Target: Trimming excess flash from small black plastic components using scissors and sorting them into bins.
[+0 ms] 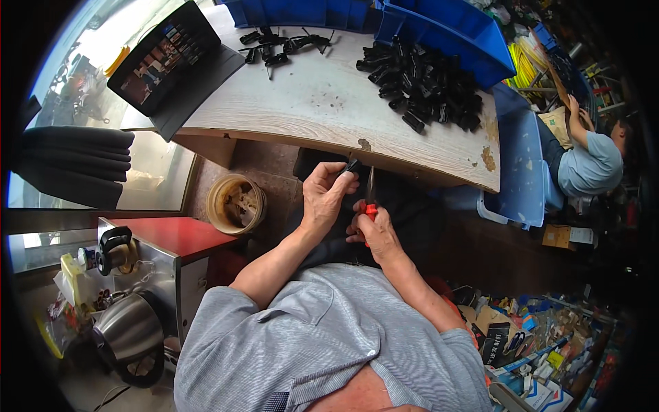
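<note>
Just off the table's front edge, my left hand [324, 196] pinches a small black plastic part [351, 165] between thumb and fingers. Beside it, my right hand [377, 232] is closed round red-handled pliers [371, 209], whose long narrow jaws point away from me. The jaws stand apart from the black part, a little to its right. On the white table [302, 99] lies a large heap of similar black parts [422, 82] at the right. A smaller group of black parts [274, 49], some with thin pieces sticking out, lies at the far left.
A tablet [161, 65] stands at the table's left end. Blue bins [453, 34] line the far edge; a blue tub [520, 154] is at the right, near another person [589, 161]. Left of my legs are a bucket [214, 209], a red-topped cabinet [171, 232] and a kettle [130, 328].
</note>
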Tool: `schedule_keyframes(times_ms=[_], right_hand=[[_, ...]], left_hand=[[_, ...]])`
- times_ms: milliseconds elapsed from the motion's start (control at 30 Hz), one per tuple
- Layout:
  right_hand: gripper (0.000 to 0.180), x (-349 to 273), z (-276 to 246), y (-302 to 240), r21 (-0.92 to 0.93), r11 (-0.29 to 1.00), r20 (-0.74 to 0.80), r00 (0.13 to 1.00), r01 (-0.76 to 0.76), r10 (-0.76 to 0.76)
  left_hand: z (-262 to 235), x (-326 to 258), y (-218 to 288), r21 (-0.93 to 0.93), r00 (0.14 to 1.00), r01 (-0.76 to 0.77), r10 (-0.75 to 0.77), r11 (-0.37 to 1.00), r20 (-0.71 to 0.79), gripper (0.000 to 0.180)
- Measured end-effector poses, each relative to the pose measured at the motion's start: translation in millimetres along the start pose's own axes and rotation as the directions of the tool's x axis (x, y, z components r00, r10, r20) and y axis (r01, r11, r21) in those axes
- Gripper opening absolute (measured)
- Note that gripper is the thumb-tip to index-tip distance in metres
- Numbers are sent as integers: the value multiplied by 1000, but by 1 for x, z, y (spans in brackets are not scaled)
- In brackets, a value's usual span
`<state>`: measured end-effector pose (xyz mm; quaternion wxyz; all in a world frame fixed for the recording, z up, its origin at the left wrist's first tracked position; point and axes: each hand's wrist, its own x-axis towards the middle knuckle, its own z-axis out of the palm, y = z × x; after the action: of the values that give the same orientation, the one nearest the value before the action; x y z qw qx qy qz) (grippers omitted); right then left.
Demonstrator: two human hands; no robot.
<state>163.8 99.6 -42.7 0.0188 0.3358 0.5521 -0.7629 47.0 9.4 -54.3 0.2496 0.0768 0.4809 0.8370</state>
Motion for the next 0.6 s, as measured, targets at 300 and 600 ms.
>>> schedule_keyframes(times_ms=[300, 600], right_hand=[[37, -3, 9, -4, -104, 994, -10, 1000, 23, -24], [40, 0, 7, 1, -173, 982, -2, 997, 71, -73]], left_hand=[[7, -3, 0, 72, 1000, -8, 8, 997, -11, 20], [8, -3, -3, 143, 1000, -26, 24, 989, 13, 20]])
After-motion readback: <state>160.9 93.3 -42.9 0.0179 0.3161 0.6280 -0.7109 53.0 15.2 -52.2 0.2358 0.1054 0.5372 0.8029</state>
